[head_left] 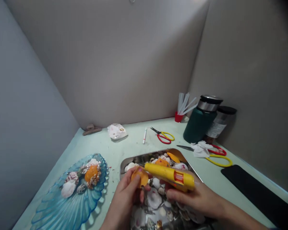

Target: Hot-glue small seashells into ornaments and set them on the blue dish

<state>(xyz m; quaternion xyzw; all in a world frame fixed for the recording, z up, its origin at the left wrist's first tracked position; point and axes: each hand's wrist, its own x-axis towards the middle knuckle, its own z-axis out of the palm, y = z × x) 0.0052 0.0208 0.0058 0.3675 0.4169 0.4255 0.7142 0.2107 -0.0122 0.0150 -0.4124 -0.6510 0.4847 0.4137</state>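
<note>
An orange shell (142,179) is pinched between the thumb and fingers of my left hand (127,188). My right hand (194,195) grips a yellow hot glue gun (169,175), its nozzle pointing left at the shell's upper edge. Whether the tip touches the shell I cannot tell. Both hands are over a metal tray (124,161) of white, orange and speckled shells. To the left lies a blue scalloped glass dish (69,214) bearing a cluster of shells, with an orange one (91,173) among them.
Two pairs of red-and-yellow scissors (165,137) (218,159) lie behind and right of the tray, crumpled tissue (201,149) on one. A marker (144,135), a plastic packet (117,131), a red cup of glue sticks (179,117), a green bottle (199,124) and a black slab (256,191) stand around.
</note>
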